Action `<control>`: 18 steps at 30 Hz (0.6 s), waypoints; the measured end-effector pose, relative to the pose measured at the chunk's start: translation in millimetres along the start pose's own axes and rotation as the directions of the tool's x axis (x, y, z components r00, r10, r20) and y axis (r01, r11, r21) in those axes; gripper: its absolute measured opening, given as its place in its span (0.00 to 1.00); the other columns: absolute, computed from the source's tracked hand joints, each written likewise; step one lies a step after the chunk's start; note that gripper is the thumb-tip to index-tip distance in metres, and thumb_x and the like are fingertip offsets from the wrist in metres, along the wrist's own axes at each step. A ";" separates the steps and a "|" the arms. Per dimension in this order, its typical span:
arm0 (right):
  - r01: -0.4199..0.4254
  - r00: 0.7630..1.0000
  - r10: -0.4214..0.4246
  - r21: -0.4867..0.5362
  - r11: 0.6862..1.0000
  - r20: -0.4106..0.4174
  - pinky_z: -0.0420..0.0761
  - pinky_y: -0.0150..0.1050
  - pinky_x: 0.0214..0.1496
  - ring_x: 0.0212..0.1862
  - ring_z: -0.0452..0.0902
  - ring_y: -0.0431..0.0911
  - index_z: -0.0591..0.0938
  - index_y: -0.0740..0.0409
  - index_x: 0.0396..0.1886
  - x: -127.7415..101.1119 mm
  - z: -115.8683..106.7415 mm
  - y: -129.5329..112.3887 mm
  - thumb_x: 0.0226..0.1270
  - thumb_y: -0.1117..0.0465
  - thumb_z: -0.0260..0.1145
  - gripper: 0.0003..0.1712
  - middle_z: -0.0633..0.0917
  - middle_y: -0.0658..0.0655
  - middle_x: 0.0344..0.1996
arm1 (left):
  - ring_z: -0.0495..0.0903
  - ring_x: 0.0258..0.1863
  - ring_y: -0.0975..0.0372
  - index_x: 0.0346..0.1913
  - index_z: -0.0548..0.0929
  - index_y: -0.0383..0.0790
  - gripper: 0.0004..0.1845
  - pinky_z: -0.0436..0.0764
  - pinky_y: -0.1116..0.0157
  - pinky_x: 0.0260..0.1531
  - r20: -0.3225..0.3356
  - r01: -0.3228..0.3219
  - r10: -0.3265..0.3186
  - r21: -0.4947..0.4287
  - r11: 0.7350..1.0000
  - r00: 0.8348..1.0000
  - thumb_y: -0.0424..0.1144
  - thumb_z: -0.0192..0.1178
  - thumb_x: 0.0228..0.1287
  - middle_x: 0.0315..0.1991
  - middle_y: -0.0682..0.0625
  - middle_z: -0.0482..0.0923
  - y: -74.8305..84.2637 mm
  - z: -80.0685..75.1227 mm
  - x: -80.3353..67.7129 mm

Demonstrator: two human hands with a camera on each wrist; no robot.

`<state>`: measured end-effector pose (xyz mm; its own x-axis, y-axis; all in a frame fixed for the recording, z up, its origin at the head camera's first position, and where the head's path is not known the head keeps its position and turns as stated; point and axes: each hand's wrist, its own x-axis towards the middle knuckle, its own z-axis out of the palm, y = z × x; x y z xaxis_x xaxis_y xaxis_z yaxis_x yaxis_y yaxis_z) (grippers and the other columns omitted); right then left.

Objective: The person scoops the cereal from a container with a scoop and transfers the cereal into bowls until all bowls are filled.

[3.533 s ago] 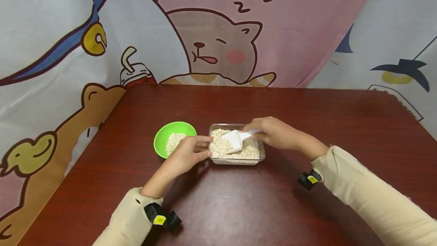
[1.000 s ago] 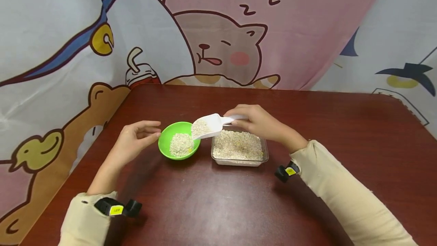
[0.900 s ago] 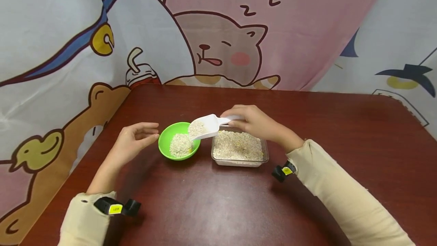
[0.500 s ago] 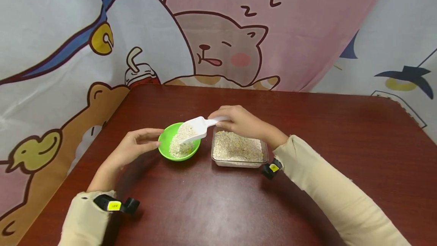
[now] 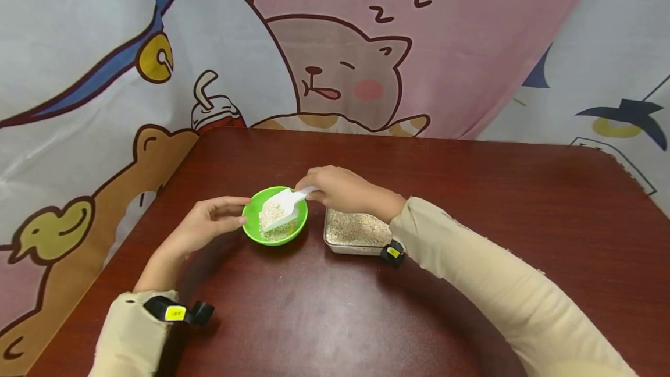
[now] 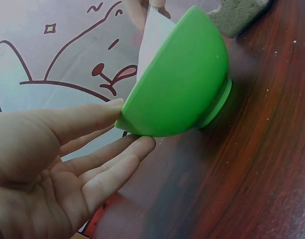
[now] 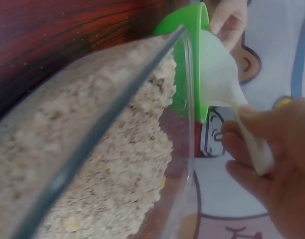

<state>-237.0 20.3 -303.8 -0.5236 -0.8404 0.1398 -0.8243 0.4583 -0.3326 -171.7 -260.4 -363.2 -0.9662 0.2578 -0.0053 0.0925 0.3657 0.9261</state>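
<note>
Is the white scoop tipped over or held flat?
Tipped. The white scoop slants mouth-down into the green bowl onto the pile of oats, with the right hand holding its handle higher.

the bowl (image 5: pixel 251 214) is bright green, the scoop (image 5: pixel 282 205) above it plain white. the oats (image 5: pixel 356 227) are pale beige, in a clear tray (image 5: pixel 328 242). the table (image 5: pixel 335 307) is dark reddish brown with wood grain. both sleeves (image 5: pixel 471 266) are cream. the backdrop cloth (image 5: pixel 340 45) is pink and white, printed with a sleeping cartoon cat, a brown bear and a yellow duck.
</note>
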 end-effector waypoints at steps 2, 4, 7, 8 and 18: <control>-0.008 1.000 0.009 -0.037 0.999 0.029 0.74 0.36 0.43 0.43 0.76 0.42 0.83 0.55 0.46 3.9 -0.8 -4.4 0.64 0.65 0.61 0.12 0.81 0.50 0.39 | 0.79 0.42 0.64 0.57 0.73 0.31 0.23 0.77 0.69 0.40 0.001 -0.002 0.002 0.002 1.000 1.000 0.33 0.62 0.58 0.49 0.35 0.76 0.3 -0.2 0.0; -0.003 0.999 0.006 -0.064 0.998 0.047 0.74 0.36 0.43 0.42 0.76 0.43 0.83 0.56 0.46 7.0 -1.6 -8.2 0.64 0.66 0.60 0.12 0.81 0.51 0.39 | 0.79 0.42 0.64 0.57 0.73 0.31 0.23 0.77 0.69 0.40 0.002 -0.004 0.004 0.005 1.000 1.000 0.33 0.62 0.58 0.49 0.35 0.76 0.3 -0.4 0.0; 0.006 0.998 0.000 -0.095 0.995 0.058 0.74 0.36 0.44 0.42 0.75 0.43 0.83 0.56 0.45 9.9 -3.1 -12.4 0.64 0.66 0.60 0.11 0.80 0.51 0.38 | 0.79 0.43 0.63 0.57 0.74 0.31 0.23 0.77 0.69 0.40 0.007 -0.006 0.006 0.000 1.000 1.000 0.33 0.62 0.58 0.49 0.35 0.76 0.2 -0.5 -0.1; 0.006 0.998 0.000 -0.103 0.995 0.058 0.74 0.36 0.43 0.42 0.75 0.43 0.83 0.56 0.45 10.4 -3.5 -13.5 0.64 0.66 0.60 0.11 0.80 0.52 0.38 | 0.79 0.43 0.63 0.57 0.74 0.31 0.23 0.77 0.69 0.40 0.008 -0.006 0.006 -0.001 1.000 1.000 0.34 0.62 0.59 0.49 0.35 0.76 0.0 -0.6 -0.2; -0.055 0.998 0.059 -0.144 0.988 0.023 0.74 0.37 0.42 0.41 0.74 0.45 0.83 0.56 0.46 13.2 -9.5 -15.4 0.65 0.64 0.60 0.11 0.80 0.52 0.35 | 0.79 0.44 0.61 0.57 0.74 0.31 0.23 0.77 0.69 0.40 0.011 -0.007 0.007 -0.006 1.000 1.000 0.34 0.62 0.59 0.49 0.35 0.76 -0.3 -0.5 -0.1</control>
<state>-233.2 4.9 -288.0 -0.5661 -0.8184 0.0991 -0.8168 0.5405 -0.2018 -171.7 -261.1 -363.3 -0.9628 0.2702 -0.0034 0.0974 0.3588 0.9283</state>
